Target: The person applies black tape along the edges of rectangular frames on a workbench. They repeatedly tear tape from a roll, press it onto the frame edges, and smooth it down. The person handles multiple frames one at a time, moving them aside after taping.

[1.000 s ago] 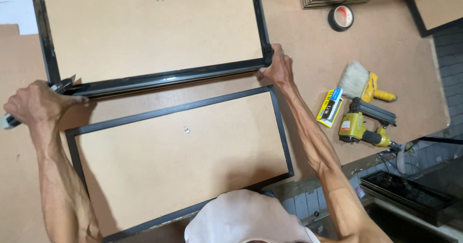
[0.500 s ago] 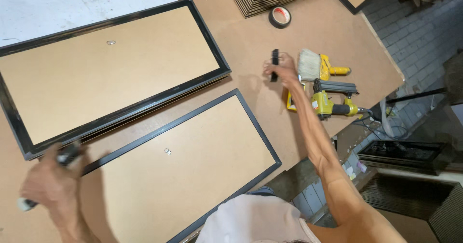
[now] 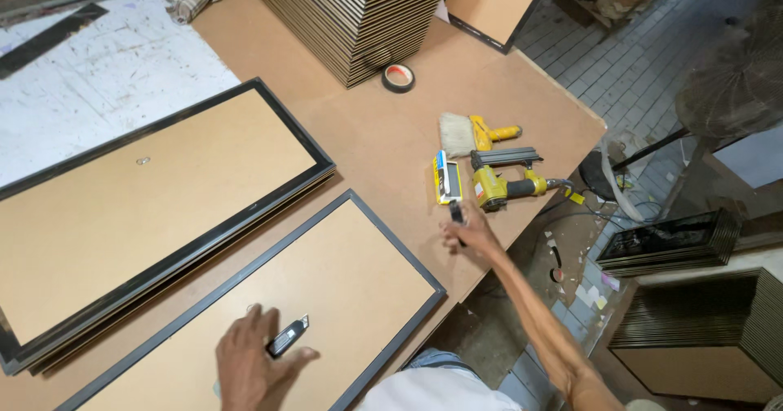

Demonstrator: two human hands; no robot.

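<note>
Over the nearer black frame [image 3: 245, 313], the left hand [image 3: 253, 366] pinched a utility knife [image 3: 288, 337] pointing up-right, while the right hand [image 3: 465, 230], fingers closed on a small dark object [image 3: 457, 213], hovered just below the yellow box [image 3: 447, 178] on the surface [image 3: 383, 142].

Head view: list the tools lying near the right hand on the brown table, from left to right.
Small yellow and blue box → wide pale-bristled brush with yellow handle → yellow and grey nail gun.
</note>
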